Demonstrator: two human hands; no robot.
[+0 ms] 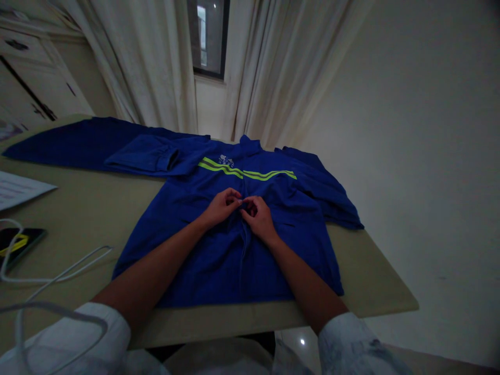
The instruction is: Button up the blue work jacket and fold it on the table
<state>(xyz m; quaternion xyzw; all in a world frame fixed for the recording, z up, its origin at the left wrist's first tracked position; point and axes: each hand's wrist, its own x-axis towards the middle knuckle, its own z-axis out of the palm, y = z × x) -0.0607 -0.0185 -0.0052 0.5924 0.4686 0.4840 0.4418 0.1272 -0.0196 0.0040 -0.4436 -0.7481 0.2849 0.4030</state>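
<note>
A blue work jacket [187,260] with yellow-green stripes across the chest lies spread on the table, its collar pointing away from me. Both of my hands meet at its front opening, just below the stripes. My left hand [223,205] pinches the fabric edge between thumb and fingers. Close against it, my right hand [258,216] is curled, also gripping the placket edge. Any button or fastener between the fingertips is too small to make out. The jacket's left-lying sleeve is folded, with its cuff [167,157] facing right.
Dark blue fabric [70,143] stretches along the table's far left. A printed paper [23,188], a dark phone-like device [23,245] and a white cable [66,273] lie on the left. The table [385,281] ends at right near a wall. Curtains [156,62] hang behind.
</note>
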